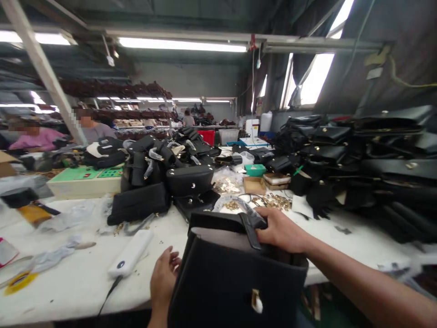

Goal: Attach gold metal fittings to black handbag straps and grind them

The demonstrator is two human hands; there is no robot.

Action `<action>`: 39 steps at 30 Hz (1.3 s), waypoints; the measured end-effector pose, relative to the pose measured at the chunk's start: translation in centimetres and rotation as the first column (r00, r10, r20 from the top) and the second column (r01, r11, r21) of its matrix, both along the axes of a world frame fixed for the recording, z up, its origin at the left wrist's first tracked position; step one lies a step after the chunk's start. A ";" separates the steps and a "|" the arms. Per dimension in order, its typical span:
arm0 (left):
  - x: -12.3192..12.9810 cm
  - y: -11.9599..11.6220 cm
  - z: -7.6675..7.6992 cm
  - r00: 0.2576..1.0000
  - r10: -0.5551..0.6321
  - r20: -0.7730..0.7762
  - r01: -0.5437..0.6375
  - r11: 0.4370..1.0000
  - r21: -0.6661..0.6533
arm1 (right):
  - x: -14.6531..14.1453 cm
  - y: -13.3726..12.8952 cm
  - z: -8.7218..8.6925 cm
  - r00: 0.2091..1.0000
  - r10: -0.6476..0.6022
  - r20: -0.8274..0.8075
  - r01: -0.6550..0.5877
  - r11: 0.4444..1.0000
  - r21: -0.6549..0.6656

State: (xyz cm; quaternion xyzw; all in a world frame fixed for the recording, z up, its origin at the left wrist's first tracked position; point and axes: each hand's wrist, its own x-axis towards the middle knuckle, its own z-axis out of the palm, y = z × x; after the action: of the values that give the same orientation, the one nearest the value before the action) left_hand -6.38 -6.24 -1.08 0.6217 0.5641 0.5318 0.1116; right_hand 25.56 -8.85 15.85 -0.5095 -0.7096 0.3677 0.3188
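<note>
A black handbag [235,278] with a pale lining and a gold clasp on its front hangs upright at the table's front edge, its mouth open towards me. My right hand [282,230] grips its top rear edge together with the black handle strap, which has clear plastic wrap on it. At the bag's left side is my left hand [164,275], fingers loosely bent and apart; part of it is hidden by the bag, so contact is unclear. Behind the bag, gold metal fittings [278,201] lie heaped on the white table [92,255].
Black handbags [189,177] are piled beyond, with taller stacks [399,168] on the right. A white corded device [131,255], yellow tape roll [21,282] and green-topped machine [83,182] stand left. A green tray [255,170] sits mid-table. Other people sit at the far left.
</note>
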 end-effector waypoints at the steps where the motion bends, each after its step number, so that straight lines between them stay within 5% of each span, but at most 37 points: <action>1: 0.0 -0.2 0.5 0.989 0.064 0.134 -0.059 0.998 -0.036 | 0.7 -1.3 -1.0 1.000 -0.014 0.000 0.014 0.999 -0.048; 3: 0.8 -1.4 1.7 0.955 0.117 0.273 -0.087 0.989 -0.120 | 1.7 -3.3 -3.5 0.999 -0.031 0.011 0.032 0.992 -0.119; 5: 2.4 -3.6 3.6 0.907 0.049 0.417 0.033 0.982 -0.185 | 2.3 -4.9 -6.0 0.999 -0.040 0.022 0.043 0.984 -0.176; 8: 5.6 -7.2 6.8 0.959 -0.273 -0.072 0.270 0.962 -0.045 | 2.4 -6.6 -9.2 0.998 -0.055 0.041 0.064 0.968 -0.242; 11: 8.8 -9.1 8.5 0.749 -0.466 -0.470 0.526 0.851 -0.006 | 2.1 -7.6 -11.4 0.995 -0.076 0.068 0.090 0.965 -0.245; 14: 10.7 -9.1 7.7 0.612 -0.540 -0.577 0.611 0.787 -0.088 | 2.0 -8.3 -12.7 0.998 -0.045 0.044 0.056 0.957 -0.285; 18: 10.8 -7.8 5.5 0.590 -0.568 -0.574 0.604 0.782 -0.153 | 2.8 -8.5 -13.0 0.994 0.107 -0.034 -0.112 0.936 -0.333; 23: 10.8 -6.9 4.1 0.569 -0.573 -0.589 0.582 0.787 -0.203 | 3.6 -7.7 -10.7 0.987 -0.040 -0.154 0.025 0.995 -0.099; 27: 11.4 -6.5 4.0 0.540 -0.582 -0.608 0.604 0.771 -0.201 | 2.2 -6.6 -9.8 0.964 -0.054 -0.261 0.041 0.998 -0.052; 39: 11.1 -5.6 2.7 0.620 -0.584 -0.524 0.512 0.807 -0.294 | -0.8 -6.9 -14.3 0.997 -0.066 0.048 0.051 0.961 0.271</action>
State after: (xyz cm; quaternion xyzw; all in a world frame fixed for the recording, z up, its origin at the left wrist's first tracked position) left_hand 4.67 -11.87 1.60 0.8896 0.3825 0.2173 0.1228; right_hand 24.75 -15.75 1.59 -0.4925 -0.7464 0.2434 0.3755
